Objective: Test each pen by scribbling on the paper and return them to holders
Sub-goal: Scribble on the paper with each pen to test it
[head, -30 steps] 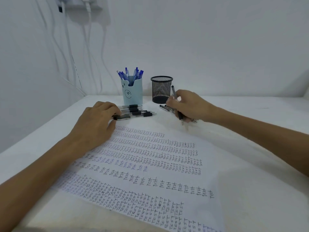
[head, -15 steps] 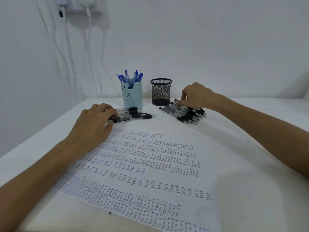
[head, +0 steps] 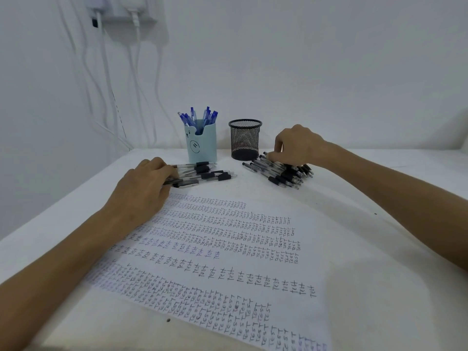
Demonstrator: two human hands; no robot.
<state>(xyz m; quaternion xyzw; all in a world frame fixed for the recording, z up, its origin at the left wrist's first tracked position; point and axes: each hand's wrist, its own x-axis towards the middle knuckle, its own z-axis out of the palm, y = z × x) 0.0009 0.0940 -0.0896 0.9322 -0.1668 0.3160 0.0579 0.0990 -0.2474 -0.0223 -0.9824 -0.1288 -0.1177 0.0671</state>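
The paper [head: 253, 249], covered in rows of handwritten "test", lies in front of me. My left hand [head: 144, 188] rests on its top left corner, with the fingers curled over the ends of the left pile of black pens [head: 210, 173] and closed on the nearest one. My right hand [head: 298, 145] hovers over the right pile of black pens [head: 281, 173], thumb and forefinger pinching the end of a top pen. The blue bear holder [head: 202, 148] holds several blue pens [head: 200, 117]. I see no pens in the black mesh holder [head: 245, 140].
The white table [head: 379, 249] meets a white wall behind the holders. A wall also runs along the left edge. White cables [head: 109, 84] hang from a wall socket at the upper left.
My right hand, which held a black pen upright near the paper's top, has moved back and right to the right pile and lowered it there. My left hand has stayed put.
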